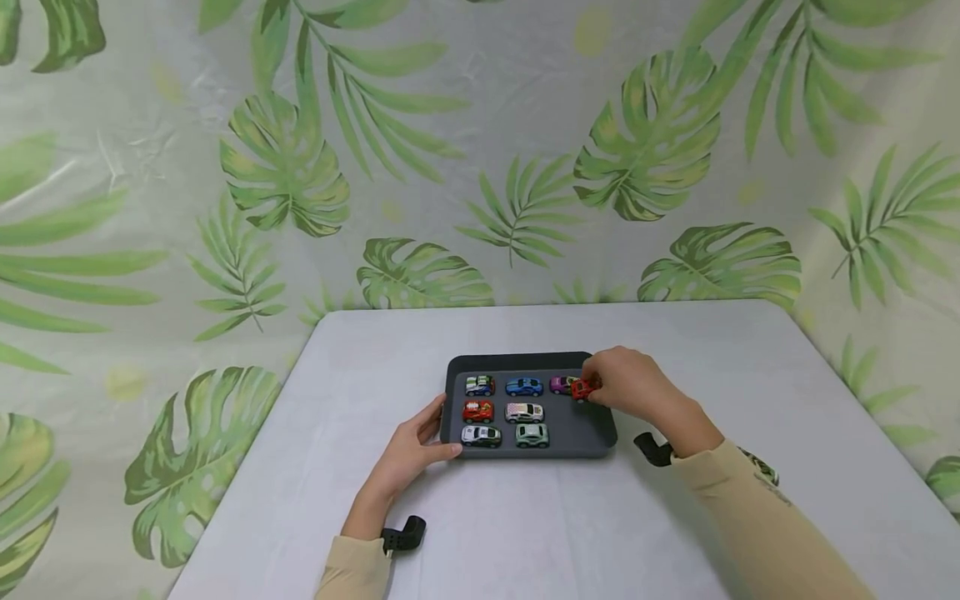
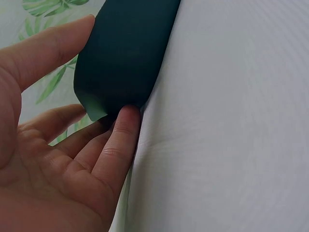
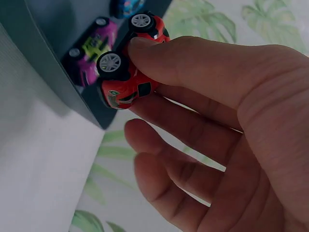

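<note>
A dark grey tray [image 1: 573, 433] lies on the table with several toy cars in rows. My left hand [image 1: 408, 454] holds its near left corner, thumb at the front and fingers against the left side; the wrist view shows the fingers [image 2: 118, 145] bent at the tray's wall [image 2: 125, 53]. Between thumb and fingers, my right hand [image 1: 633, 383] pinches a red toy car [image 3: 137, 72] above the tray's right part. Just beside it, a purple toy car [image 3: 94, 50] sits in the tray, partly covered in the head view. A blue toy car [image 1: 524, 387] stands left of that.
Other toy cars in the tray are a red one [image 1: 477, 411], a white-and-pink one [image 1: 524, 412], a white-and-dark one [image 1: 481, 436] and a pale green one [image 1: 532, 435]. A small green-and-black thing [image 1: 763, 467] shows partly behind the right sleeve. A leaf-patterned curtain [image 1: 525, 125] hangs behind the white table [image 1: 375, 358].
</note>
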{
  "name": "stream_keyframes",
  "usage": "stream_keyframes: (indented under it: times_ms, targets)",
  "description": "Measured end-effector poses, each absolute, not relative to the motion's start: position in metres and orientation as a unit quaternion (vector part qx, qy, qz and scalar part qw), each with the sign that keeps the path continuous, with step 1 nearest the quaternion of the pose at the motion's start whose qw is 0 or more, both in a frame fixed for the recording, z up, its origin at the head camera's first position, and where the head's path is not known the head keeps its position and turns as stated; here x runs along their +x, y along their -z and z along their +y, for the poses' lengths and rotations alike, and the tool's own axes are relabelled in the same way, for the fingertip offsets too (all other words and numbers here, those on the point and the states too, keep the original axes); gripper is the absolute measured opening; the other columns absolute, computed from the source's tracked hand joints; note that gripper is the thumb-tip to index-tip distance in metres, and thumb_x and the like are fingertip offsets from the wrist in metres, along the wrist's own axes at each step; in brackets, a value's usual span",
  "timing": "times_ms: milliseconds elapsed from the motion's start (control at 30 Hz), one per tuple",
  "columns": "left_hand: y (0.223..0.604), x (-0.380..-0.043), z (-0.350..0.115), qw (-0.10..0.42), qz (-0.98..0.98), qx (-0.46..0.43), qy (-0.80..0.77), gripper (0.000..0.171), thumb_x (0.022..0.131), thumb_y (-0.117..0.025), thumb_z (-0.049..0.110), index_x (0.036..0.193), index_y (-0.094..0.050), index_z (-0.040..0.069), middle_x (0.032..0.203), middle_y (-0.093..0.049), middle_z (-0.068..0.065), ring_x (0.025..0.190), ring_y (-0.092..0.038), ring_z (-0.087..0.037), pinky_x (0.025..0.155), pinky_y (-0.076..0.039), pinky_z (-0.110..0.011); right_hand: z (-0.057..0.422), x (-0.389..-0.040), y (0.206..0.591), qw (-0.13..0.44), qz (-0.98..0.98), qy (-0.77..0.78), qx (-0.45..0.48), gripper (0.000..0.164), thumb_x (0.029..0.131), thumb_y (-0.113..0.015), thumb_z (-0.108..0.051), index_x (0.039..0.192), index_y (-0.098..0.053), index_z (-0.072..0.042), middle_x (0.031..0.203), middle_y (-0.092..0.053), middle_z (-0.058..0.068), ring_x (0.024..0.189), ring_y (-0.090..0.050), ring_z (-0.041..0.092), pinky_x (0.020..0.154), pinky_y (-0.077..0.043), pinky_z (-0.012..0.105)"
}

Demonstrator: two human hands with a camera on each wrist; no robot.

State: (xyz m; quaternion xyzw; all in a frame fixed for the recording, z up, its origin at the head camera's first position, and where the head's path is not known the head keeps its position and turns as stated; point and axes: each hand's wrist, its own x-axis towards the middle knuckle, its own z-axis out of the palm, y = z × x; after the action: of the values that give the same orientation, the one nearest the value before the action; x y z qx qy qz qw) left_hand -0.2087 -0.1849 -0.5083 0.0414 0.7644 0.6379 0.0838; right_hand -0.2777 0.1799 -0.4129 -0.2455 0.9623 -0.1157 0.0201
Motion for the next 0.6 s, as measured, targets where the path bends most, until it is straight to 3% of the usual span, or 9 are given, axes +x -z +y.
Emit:
stream_keyframes:
  times_ms: [600]
  targets:
    - [0.508, -0.204, -0.186, 0.095, 0.769, 0.048, -0.631, 0.095, 0.08, -0.087, 0.014, 0.159, -0.035, 0.021, 0.161, -0.033, -0.008, 0.147, -0.032, -0.027, 0.115, -0.032, -0.041, 0.159, -0.279, 0.439, 0.011, 0.953, 0.062, -0.295, 0.014, 0.077, -0.087, -0.015, 0.082, -0.075, -0.015, 0.071, -0.06, -0.007, 0.065, -0.054, 0.014, 0.056, -0.05, 0.034]
